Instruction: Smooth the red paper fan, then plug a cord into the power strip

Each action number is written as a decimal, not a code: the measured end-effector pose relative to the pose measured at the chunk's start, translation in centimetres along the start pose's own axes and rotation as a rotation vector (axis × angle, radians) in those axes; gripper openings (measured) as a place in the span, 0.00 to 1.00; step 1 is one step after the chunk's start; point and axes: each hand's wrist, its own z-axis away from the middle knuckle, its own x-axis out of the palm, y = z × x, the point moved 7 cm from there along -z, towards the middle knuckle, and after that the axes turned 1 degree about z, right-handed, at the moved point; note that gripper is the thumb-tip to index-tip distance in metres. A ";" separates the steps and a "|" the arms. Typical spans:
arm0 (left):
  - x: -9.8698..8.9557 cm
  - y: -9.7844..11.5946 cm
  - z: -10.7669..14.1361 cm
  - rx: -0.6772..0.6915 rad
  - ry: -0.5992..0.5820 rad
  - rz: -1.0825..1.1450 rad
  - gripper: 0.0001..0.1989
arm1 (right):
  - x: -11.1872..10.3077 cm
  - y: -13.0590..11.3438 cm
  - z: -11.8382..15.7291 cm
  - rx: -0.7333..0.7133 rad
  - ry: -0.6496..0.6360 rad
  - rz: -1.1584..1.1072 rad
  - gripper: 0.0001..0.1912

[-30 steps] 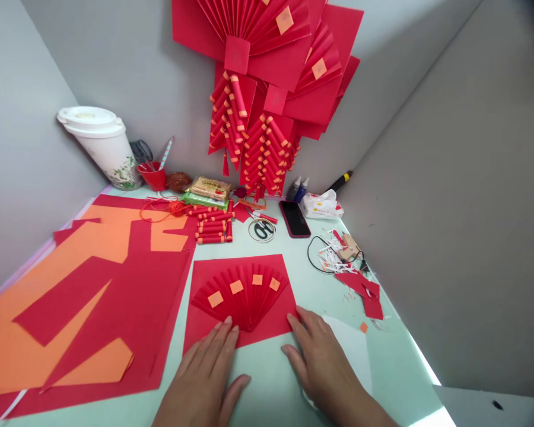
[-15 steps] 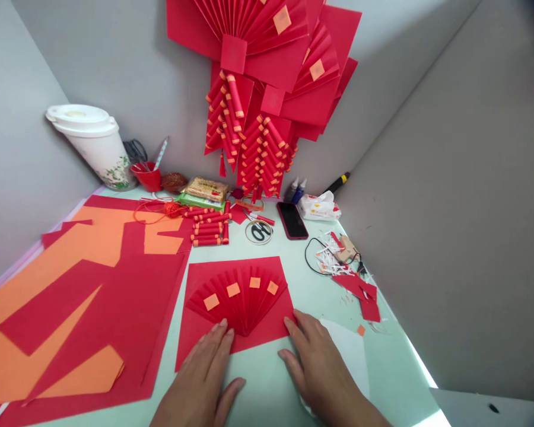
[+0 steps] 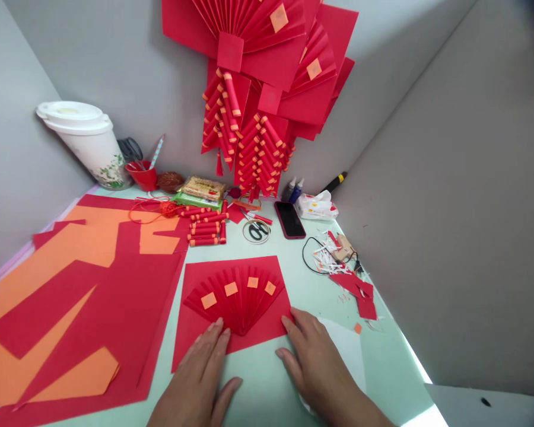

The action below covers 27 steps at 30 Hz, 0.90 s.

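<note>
Red paper, thin and creased, makes up the pleated fan piece [image 3: 235, 299] lying flat near the front of the pale green surface [image 3: 267, 391] in the head view, a square sheet with a folded fan glued on and four small orange squares across the pleats. The left hand [image 3: 200, 379] rests flat with its fingertips on the sheet's near edge just below the fan's point; the right hand [image 3: 315, 362] lies flat beside it, fingertips touching the sheet's lower right corner. Neither grip closes on anything: both hands are spread open, pressing rather than holding. The piece looks very light and limp at the flat margins, stiffer across the pleats, and it would likely skid on the smooth surface and crease or tear if pinched hard; the plain corners and side edges seem the safest places to take hold, away from the glued folds. Large red and orange sheets [image 3: 84, 302] lie to the left, scissors [image 3: 257, 230] and a phone [image 3: 289, 219] behind, paper scraps [image 3: 351, 284] to the right
</note>
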 end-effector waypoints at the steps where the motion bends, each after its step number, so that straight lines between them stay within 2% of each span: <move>1: 0.0 -0.1 0.0 -0.005 0.000 0.009 0.26 | -0.3 0.0 -0.2 0.002 0.004 -0.010 0.22; 7: -0.9 -0.3 -0.1 -0.022 0.043 0.071 0.27 | -1.7 -1.4 -1.9 -0.057 -0.010 -0.107 0.23; 14: -0.2 -0.1 0.1 -0.006 0.031 0.071 0.27 | -0.4 -3.5 -3.0 -0.106 -0.082 -0.172 0.24; 27: 0.9 0.1 0.5 0.009 0.007 0.068 0.28 | 0.3 -3.9 -3.2 -0.119 -0.074 -0.179 0.24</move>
